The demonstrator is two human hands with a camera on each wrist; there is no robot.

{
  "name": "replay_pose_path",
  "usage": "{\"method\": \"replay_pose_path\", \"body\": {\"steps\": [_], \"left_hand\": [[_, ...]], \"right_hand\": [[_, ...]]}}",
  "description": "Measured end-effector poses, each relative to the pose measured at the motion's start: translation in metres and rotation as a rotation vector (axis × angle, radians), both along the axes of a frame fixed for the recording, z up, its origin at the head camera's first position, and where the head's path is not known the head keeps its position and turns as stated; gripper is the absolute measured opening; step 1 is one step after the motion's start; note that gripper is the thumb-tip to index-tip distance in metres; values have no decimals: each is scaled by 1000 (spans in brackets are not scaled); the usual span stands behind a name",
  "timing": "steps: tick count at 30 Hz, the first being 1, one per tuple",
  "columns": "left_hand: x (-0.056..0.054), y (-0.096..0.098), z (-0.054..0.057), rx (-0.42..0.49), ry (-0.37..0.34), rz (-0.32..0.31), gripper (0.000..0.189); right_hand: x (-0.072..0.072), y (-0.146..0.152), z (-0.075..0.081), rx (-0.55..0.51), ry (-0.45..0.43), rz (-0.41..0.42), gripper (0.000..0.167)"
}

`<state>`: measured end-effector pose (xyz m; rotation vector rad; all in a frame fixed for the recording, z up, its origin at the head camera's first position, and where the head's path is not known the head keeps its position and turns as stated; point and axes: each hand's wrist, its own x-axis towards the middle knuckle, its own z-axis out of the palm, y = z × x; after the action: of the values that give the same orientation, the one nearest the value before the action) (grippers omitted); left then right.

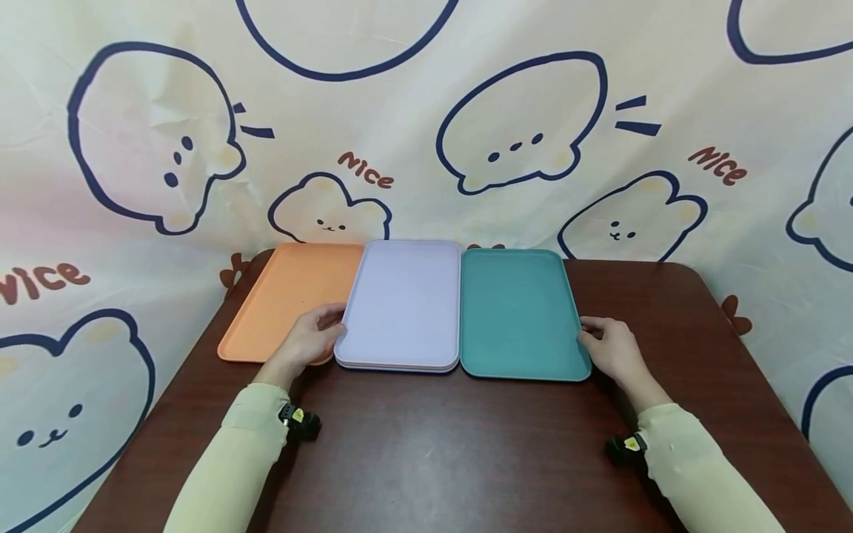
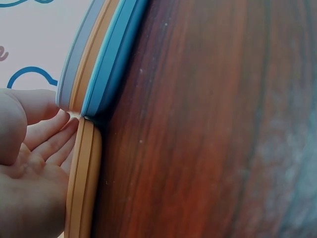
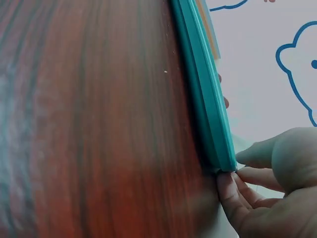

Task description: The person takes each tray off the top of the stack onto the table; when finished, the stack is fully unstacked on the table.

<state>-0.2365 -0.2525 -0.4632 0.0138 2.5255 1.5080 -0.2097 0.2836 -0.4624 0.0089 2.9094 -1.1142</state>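
- While the orange tray [image 1: 293,289] lies flat at left, three trays form the middle stack [image 1: 403,303], the teal tray [image 1: 516,314] beside it; a neat row seems done, but whether more stacking is left cannot be told.
- The left hand [image 1: 315,337], fingers loosely extended, touches the stack's left edge at its near end.
- The right hand [image 1: 613,348] pinches the teal tray's right rim, the tray just left of it.

A lavender tray [image 1: 402,303] is lying flat atop a stacked orange tray [image 2: 91,54] and bluish tray [image 2: 112,54], between a single orange tray [image 1: 286,292] and a teal tray [image 1: 520,311].
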Motion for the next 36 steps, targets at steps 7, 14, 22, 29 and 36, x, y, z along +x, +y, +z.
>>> {"method": "replay_pose_path", "body": {"steps": [7,14,22,29,36], "left_hand": [[4,-2,1,6,-27,0,56],[4,-6,0,16,-28,2,55],[3,-2,1,47,1,-22,57],[3,-1,0,42,-7,-19,58],[1,-3,-1,52,1,-20,57]], "right_hand": [[5,-6,1,-34,94,-60,42],[8,-22,12,-110,190,-108,35],[6,-43,15,-259,162,-48,34],[3,-65,11,-362,93,0,36],[-1,-92,12,-421,65,39,36]]}}
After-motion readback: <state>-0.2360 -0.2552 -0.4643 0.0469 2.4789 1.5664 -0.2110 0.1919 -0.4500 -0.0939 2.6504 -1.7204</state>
